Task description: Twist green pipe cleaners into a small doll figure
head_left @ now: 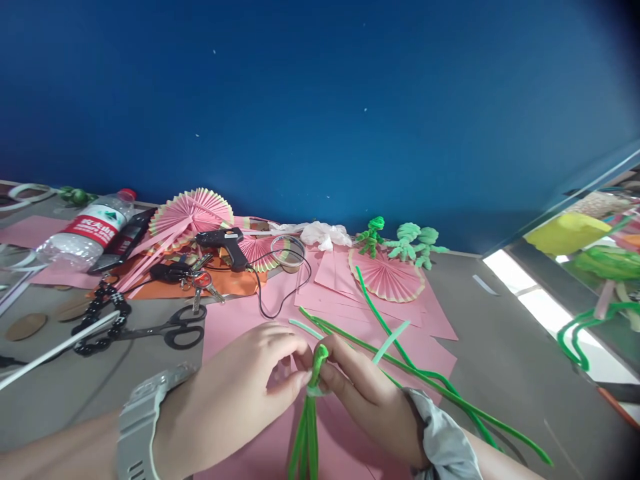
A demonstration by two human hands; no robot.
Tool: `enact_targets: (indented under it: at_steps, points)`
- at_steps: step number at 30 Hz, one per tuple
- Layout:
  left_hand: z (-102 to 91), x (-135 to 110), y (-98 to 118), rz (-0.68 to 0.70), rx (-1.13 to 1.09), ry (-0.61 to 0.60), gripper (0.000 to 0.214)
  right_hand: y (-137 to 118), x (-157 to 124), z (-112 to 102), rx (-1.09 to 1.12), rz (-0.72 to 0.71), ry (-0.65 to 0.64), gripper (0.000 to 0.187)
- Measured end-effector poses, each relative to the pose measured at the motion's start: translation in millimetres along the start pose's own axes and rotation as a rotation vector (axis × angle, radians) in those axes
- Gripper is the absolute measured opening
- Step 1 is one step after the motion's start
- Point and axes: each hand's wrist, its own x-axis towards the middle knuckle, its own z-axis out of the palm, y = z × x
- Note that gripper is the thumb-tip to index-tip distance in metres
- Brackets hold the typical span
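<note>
My left hand [245, 380] and my right hand [367, 397] meet at the front middle, both closed in a pinch on a bundle of green pipe cleaners [310, 430]. The bundle's top is bent into a small loop between my fingertips, and several strands hang straight down below. A pale green band crosses just under the loop. Beside my right hand, loose green pipe cleaners [435, 380] lie across pink paper [235, 327], with a pale green piece [391, 341] among them. My left wrist wears a grey watch [143, 417], my right a grey scrunchie [445, 433].
Black scissors [183, 327], keys [200, 280] and a black glue gun [225, 245] lie to the left. A plastic bottle [93, 230] rests beyond them. Pink paper fans [193, 217] and green pipe-cleaner figures [405, 240] sit along the blue partition [320, 113].
</note>
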Motion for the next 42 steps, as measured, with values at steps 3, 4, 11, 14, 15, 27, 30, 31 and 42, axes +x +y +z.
enact_targets:
  at_steps: [3, 4, 11, 14, 15, 27, 30, 31, 42]
  points:
    - [3.8, 2, -3, 0.005, 0.029, 0.014, 0.015, -3, 0, 2, 0.017, 0.042, -0.012, 0.017]
    - [4.7, 3, -4, 0.011, 0.062, 0.031, 0.015, -4, 0, 2, 0.026, 0.055, -0.024, 0.017]
    - [2.7, 6, -10, 0.015, 0.093, -0.001, 0.013, -15, -3, 7, 0.048, 0.156, -0.103, 0.014]
    - [-1.0, 4, -7, -0.01, -0.05, -0.062, 0.011, -13, -2, 4, 0.219, 0.122, -0.065, 0.019]
    - [-1.9, 3, -6, -0.013, -0.104, -0.087, 0.01, -12, -1, 3, 0.251, 0.106, -0.049, 0.019]
    - [1.8, 5, -14, -0.076, -0.302, -0.145, 0.016, 1, 3, 2, 0.36, 0.024, 0.008, 0.018]
    - [1.6, 4, -12, -0.06, -0.301, -0.145, 0.019, 5, 2, 1, 0.301, -0.022, 0.014, 0.018]
    - [1.8, 4, -11, -0.051, -0.293, -0.138, 0.018, 7, 2, 1, 0.283, -0.034, 0.013, 0.018]
    - [5.6, -4, -5, 0.017, -0.174, -0.081, 0.018, 17, 5, 0, 0.258, -0.131, 0.038, 0.014]
